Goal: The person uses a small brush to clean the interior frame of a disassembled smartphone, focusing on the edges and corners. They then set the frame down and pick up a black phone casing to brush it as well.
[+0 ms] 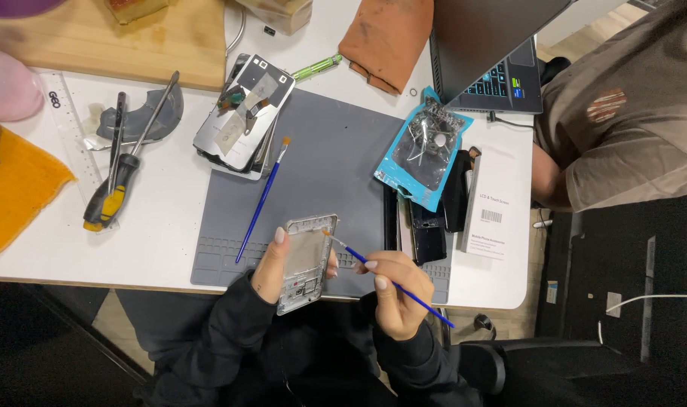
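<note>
My left hand (271, 265) grips a silver phone frame (307, 260) by its left edge, holding it just above the front edge of the grey work mat (336, 166). My right hand (396, 290) pinches a thin blue-handled brush (389, 277). Its bristle tip touches the upper right corner of the frame. Both sleeves are black.
A second blue brush (262, 200) lies on the mat beside opened phone parts (244, 113). A screwdriver (121, 169), tweezers, ruler and orange cloth (15, 188) sit left. A blue packet (423, 151), white box (493, 203) and laptop (494, 53) are right, by another person (622, 113).
</note>
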